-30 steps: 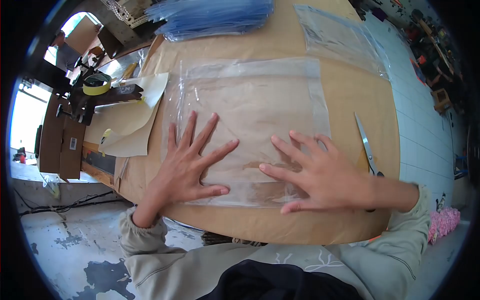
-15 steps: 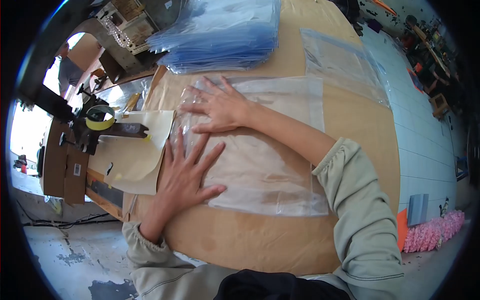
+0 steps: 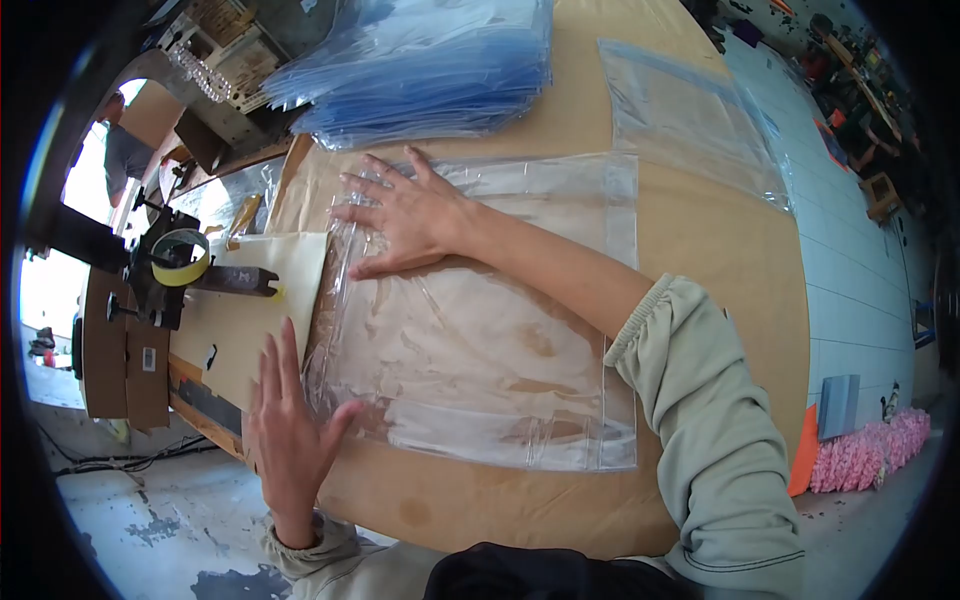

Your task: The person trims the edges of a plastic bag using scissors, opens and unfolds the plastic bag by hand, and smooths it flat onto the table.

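A clear plastic bag (image 3: 480, 360) lies flat on the brown-covered table, with wrinkles and seams along its edges. My right hand (image 3: 410, 215) is spread open on its upper left part, palm down, fingers pointing left. Near the bag's lower left corner is my left hand (image 3: 290, 430), open with fingers straight and thumb apart. It seems tilted on its side, and I cannot tell whether it touches the bag. Left of the bag is a cream sheet (image 3: 260, 330), under a dark metal machine arm (image 3: 235, 281).
A thick stack of bluish clear plastic bags (image 3: 430, 80) sits at the back. Another clear bag (image 3: 690, 125) lies at the back right. A yellow tape roll (image 3: 181, 258) is on the machine at left. Another person (image 3: 125, 160) is partly visible at far left.
My left hand has moved left and down, off the middle of the bag's left side. My right hand has shifted slightly left. The bag has spread wider toward the left and front.
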A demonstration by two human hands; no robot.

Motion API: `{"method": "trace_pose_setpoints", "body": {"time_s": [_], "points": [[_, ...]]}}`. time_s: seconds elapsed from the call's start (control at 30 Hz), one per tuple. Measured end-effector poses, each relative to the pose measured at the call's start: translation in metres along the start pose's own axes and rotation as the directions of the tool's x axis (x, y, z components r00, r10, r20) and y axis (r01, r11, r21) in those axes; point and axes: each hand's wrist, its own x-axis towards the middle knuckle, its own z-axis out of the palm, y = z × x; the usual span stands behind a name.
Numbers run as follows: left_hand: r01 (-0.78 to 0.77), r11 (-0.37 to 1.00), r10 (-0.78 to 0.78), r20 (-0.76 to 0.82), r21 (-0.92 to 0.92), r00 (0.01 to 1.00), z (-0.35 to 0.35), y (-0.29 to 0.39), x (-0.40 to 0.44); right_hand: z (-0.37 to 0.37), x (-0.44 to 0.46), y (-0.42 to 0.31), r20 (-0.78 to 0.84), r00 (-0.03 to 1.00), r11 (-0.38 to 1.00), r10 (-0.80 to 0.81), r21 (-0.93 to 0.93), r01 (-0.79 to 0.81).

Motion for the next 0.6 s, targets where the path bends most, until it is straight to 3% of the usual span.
{"method": "trace_pose_setpoints", "body": {"time_s": [0.03, 0.07, 0.17, 0.2, 0.4, 0.5, 0.6], "points": [[0.11, 0.96, -0.071, 0.159, -0.259, 0.985, -0.002, -0.003, -0.006, -0.001, -0.001, 0.0, -0.005, 1.0, 1.0, -0.004, 0.004, 0.004], [0.1, 0.99, -0.076, 0.217, -0.1, 0.973, -0.001, -0.006, -0.012, -0.001, -0.001, 0.0, -0.005, 1.0, 1.0, -0.002, 0.003, 0.002], [-0.124, 0.991, 0.125, -0.026, 0.055, 0.992, 0.038, -0.031, -0.033, -0.004, -0.004, 0.001, 0.007, 1.0, 1.0, -0.007, 0.002, 0.007], [-0.175, 0.983, 0.176, -0.005, 0.061, 0.984, 0.042, -0.04, -0.036, -0.003, -0.004, 0.002, -0.005, 1.0, 1.0, -0.01, -0.006, 0.01], [-0.206, 0.973, 0.207, 0.001, -0.102, 0.978, 0.036, -0.043, -0.047, -0.005, -0.006, 0.002, -0.004, 1.0, 1.0, -0.015, -0.006, 0.015], [-0.145, 0.978, 0.147, 0.003, -0.151, 0.989, 0.035, -0.037, -0.061, -0.004, -0.008, 0.001, 0.004, 1.0, 1.0, -0.01, 0.005, 0.01], [-0.134, 0.984, 0.134, -0.005, -0.121, 0.991, 0.032, -0.031, -0.069, -0.003, -0.005, 0.002, 0.01, 1.0, 1.0, -0.008, 0.006, 0.008]]}}
